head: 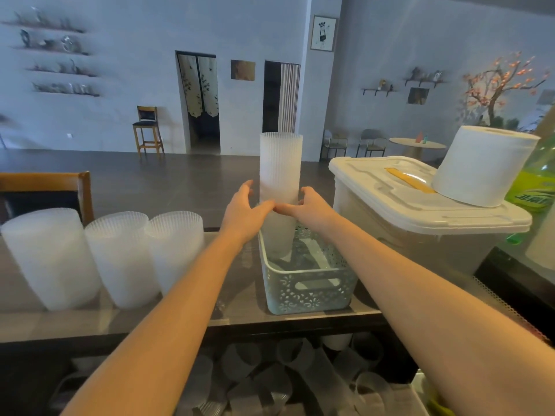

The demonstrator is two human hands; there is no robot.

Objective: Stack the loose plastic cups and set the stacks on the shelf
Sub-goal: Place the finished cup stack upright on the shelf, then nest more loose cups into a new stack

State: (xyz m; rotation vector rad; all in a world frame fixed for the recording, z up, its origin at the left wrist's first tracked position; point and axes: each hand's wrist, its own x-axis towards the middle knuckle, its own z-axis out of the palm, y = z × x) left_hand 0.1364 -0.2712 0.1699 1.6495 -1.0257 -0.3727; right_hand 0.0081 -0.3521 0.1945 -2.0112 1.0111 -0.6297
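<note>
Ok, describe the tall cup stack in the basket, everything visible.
The tall cup stack is made of frosted, translucent white plastic cups with fine vertical ribs, nested mouth-up into one column. It stands about upright, its lower end down inside the pale perforated basket on the glass-topped counter, rising well above the basket's rim. The left hand and the right hand grip it from either side near mid-height, thumbs almost meeting in front. The cup count cannot be told.
</note>
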